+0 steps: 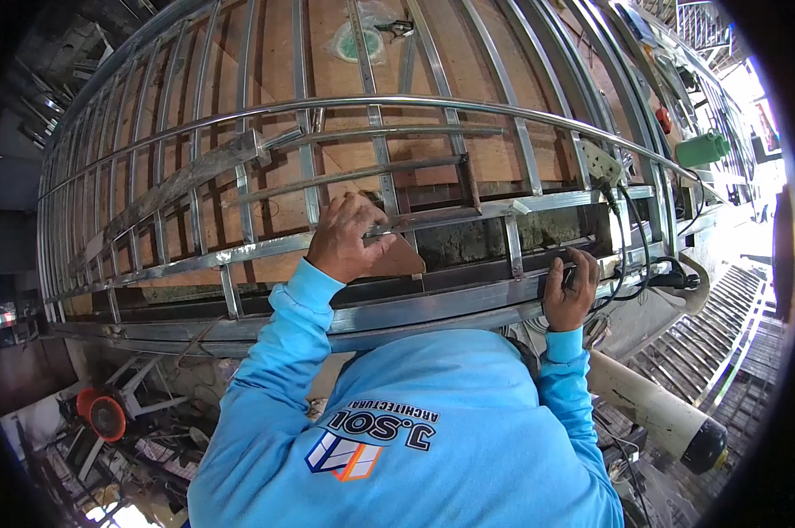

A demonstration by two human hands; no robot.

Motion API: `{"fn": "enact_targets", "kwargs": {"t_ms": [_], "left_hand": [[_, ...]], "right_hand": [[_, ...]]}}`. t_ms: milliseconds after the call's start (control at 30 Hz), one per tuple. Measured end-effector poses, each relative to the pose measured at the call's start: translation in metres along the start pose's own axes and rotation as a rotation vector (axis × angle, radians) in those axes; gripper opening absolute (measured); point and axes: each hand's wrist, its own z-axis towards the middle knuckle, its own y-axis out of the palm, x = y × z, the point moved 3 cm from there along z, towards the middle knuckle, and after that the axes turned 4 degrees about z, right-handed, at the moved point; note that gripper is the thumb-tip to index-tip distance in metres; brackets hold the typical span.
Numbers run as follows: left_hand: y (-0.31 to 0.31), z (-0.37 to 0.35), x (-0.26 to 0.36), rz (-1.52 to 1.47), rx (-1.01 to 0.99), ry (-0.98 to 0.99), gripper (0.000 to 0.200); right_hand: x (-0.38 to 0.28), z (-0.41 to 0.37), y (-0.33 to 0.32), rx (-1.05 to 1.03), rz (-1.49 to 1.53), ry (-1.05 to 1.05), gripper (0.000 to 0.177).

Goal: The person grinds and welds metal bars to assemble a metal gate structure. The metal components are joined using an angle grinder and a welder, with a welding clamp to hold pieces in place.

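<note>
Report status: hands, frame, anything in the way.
Left hand on steel frame, fingers pinching a thin metal strip. Right hand closed round a dark object at the frame's near rail. Black cables trail beside right hand.

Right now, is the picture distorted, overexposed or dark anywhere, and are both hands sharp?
Head view: fisheye bends the steel grille bars into arcs; black vignette rings the frame; daylight blows out the right edge; lower left lies in shadow; left hand and right hand, closed on a dark object, look evenly lit, sharp.
</note>
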Motion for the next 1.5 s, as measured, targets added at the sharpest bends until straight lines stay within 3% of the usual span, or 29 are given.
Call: {"fn": "enact_targets", "kwargs": {"t_ms": [1167, 1500], "left_hand": [[0.0002, 0.0104, 0.0059, -0.143, 0.080, 0.056, 0.024], [0.0037, 0.0097, 0.0071, -0.109, 0.143, 0.095, 0.037]], "right_hand": [[0.0020, -0.0005, 0.0019, 0.014, -0.011, 0.029, 0.028], [0.0002, 0.0000, 0.0014, 0.006, -0.027, 0.037, 0.027]]}}
